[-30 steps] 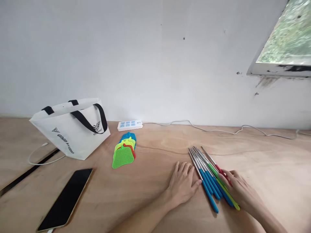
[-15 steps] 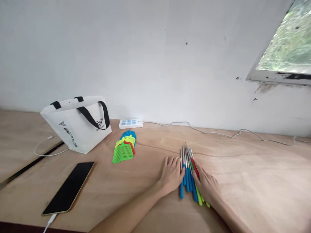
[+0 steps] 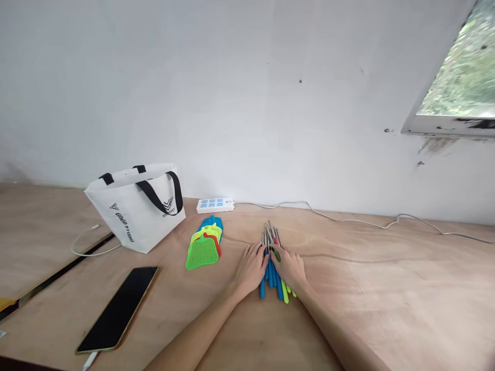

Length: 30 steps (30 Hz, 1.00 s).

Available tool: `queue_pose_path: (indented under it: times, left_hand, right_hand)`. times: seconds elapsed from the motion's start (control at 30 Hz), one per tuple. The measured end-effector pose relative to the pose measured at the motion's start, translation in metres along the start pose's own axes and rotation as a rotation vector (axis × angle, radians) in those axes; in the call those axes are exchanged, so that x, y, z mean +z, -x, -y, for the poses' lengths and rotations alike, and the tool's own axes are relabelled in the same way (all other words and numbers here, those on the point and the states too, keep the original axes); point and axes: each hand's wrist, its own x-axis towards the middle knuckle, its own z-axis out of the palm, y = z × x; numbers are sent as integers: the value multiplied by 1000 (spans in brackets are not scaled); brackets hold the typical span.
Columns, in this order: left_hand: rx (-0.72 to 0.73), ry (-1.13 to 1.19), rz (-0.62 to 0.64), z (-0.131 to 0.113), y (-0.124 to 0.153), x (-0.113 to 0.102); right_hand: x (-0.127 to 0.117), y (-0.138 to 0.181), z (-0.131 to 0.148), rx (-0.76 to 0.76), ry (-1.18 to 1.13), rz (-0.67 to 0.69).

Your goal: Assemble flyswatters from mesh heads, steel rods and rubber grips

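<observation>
Several fly swatter handles (image 3: 274, 281), metal rods with blue, green, yellow-green and red grips, lie bunched on the wooden table, rod ends pointing away from me. My left hand (image 3: 250, 269) is pressed against the bundle's left side, its thumb over the blue grips. From the right, my right hand (image 3: 291, 268) holds the bunch, thumb and fingers over the upper grips. Between them the two hands squeeze the bundle, and some grips are hidden under my fingers. To the left lies an overlapping stack of mesh fly swatter heads (image 3: 203, 252) in green, red, yellow and blue.
A white tote bag (image 3: 135, 211) with black straps stands at the left. In front of it lies a phone (image 3: 118, 309) plugged into a white cable. A power strip (image 3: 215, 205) sits by the wall, its cord (image 3: 348, 219) running right. A dark gap crosses the table at left.
Both hands and the bundle of handles have shifted left across the table, closer to the swatter heads. My hands are nearer each other, and the view has shifted slightly.
</observation>
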Motion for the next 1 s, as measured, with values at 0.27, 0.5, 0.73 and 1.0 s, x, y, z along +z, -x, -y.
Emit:
queue_pose_path:
  times: [0.27, 0.5, 0.73, 1.0]
  left_hand:
    - [20, 43, -8, 5, 8, 5]
    - [3, 38, -16, 11, -24, 2]
    - [48, -14, 65, 20, -39, 6]
    - [14, 11, 76, 19, -39, 7]
  right_hand:
    - [-6, 18, -57, -36, -136, -91]
    - [-20, 49, -90, -50, -42, 15]
    - [-38, 55, -96, -266, -99, 19]
    - [-33, 58, -87, -632, 31, 170]
